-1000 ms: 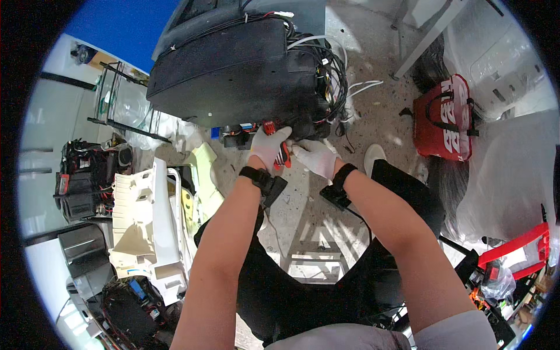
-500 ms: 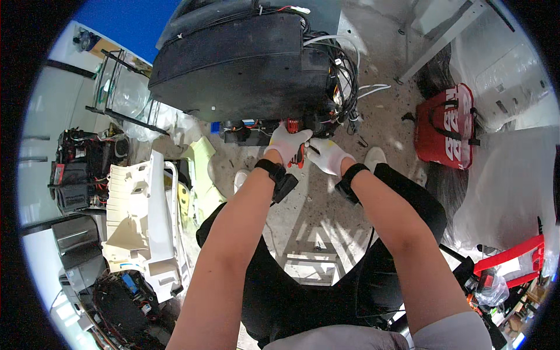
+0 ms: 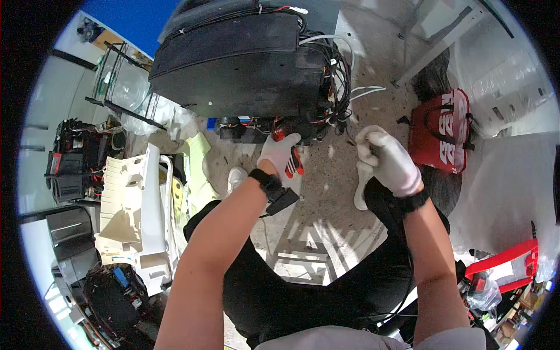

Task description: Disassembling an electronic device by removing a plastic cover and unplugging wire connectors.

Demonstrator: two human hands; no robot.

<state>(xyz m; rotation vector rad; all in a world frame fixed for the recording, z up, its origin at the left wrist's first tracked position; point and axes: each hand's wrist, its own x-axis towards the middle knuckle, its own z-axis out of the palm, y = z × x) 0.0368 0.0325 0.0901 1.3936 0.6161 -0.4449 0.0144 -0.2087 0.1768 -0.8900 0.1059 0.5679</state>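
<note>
My left hand (image 3: 279,153), in a white glove, is closed around a red-and-black power tool (image 3: 294,163) that looks like a cordless drill. Its red front part (image 3: 280,133) shows past my fingers, at the lower edge of a large black panel assembly (image 3: 233,87); the tool's tip is hidden. Out to the right, above my right knee and shoe, is my white-gloved right hand (image 3: 388,160). Its fingers are curled in, and whatever they hold, if anything, is hidden. Dark cables (image 3: 338,81) hang in a bundle from the assembly's right end.
A red bag (image 3: 437,134) stands at the right beside plastic-wrapped parts (image 3: 501,181). To the left lie a cream plastic trim panel (image 3: 125,210), pale green sheeting (image 3: 199,163) and a black unit (image 3: 79,166). A red frame (image 3: 513,265) sits at the lower right.
My right hand has moved away from my left, to the right and back toward me. My left hand stays on the power tool, shifted slightly left.
</note>
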